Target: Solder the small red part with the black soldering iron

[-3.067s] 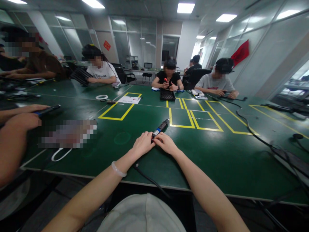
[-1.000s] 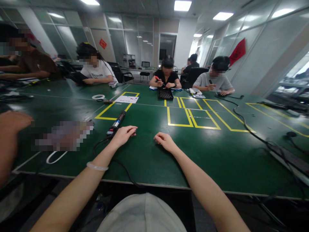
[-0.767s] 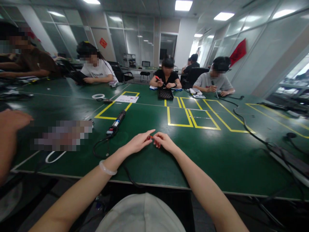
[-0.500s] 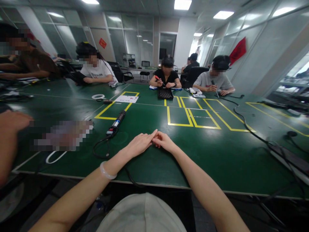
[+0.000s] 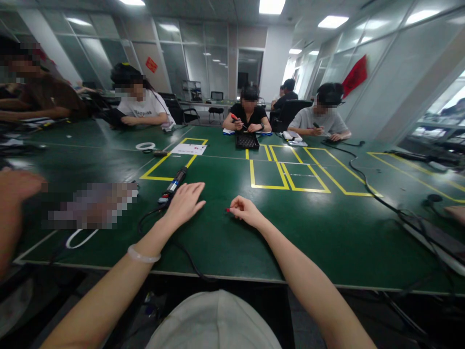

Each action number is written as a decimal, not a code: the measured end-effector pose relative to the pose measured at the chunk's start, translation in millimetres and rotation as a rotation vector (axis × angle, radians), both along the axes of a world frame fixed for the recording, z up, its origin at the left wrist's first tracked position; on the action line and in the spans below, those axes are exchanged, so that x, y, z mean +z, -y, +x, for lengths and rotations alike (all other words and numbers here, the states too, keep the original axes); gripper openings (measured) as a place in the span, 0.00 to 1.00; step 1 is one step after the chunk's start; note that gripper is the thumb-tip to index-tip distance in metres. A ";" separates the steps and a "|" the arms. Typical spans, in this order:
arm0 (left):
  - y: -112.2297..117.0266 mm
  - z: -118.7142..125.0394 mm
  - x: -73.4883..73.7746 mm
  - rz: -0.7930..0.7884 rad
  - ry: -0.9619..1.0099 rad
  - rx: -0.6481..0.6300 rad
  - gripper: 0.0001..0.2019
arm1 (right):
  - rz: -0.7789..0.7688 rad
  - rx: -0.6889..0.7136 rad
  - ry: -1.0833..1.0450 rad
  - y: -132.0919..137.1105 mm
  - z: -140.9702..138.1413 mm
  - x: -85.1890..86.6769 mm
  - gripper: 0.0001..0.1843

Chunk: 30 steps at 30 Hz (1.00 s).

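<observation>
My left hand [image 5: 184, 201] is open, fingers spread, just right of a black corded tool with a blue band [image 5: 174, 185] that lies on the green table [image 5: 225, 242]. It holds nothing and hovers close to the tool's near end. My right hand [image 5: 245, 211] is closed in a pinch on a small red-tipped bit [image 5: 228, 210], resting on the table a short way to the right. A pale bangle [image 5: 142, 255] circles my left wrist. The tool's black cable [image 5: 181, 252] loops back toward the table's near edge.
Yellow tape boxes [image 5: 286, 177] mark the table's middle. A black tray [image 5: 246, 140] and a white paper [image 5: 189, 149] lie farther off. A thick black cable [image 5: 366, 186] runs along the right. Several people sit around the far and left sides; a neighbour's arm [image 5: 14, 194] is at left.
My hands, which met at the table's middle half a second ago, have parted. The left hand swung left toward the tool and opened; the right stayed, pinching the red-tipped bit.
</observation>
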<state>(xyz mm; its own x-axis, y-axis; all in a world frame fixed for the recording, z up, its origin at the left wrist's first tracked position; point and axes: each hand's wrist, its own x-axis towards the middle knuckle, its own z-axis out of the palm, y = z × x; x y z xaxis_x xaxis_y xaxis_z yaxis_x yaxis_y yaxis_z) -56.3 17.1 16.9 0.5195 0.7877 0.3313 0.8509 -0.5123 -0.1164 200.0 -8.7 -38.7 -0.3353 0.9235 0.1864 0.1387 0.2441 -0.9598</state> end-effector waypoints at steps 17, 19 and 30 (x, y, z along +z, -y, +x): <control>-34.6 -84.9 -13.8 -0.300 0.029 0.578 0.30 | 0.018 -0.134 -0.042 -6.2 3.3 -5.6 0.14; -34.4 -83.1 -12.6 -0.282 0.025 0.570 0.30 | 0.020 -0.133 -0.033 -6.3 2.8 -5.8 0.13; -15.5 -38.4 -10.3 -0.244 -0.024 0.442 0.29 | 0.020 -0.130 -0.038 -6.9 1.1 -8.2 0.13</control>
<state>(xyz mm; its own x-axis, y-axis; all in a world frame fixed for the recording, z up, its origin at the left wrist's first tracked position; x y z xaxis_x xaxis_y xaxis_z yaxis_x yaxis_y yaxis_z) -94.6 32.6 6.6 0.1238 0.9870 0.1025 0.9911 -0.1180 -0.0609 201.1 -1.8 -46.9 -0.2050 0.9548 0.2152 0.1338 0.2452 -0.9602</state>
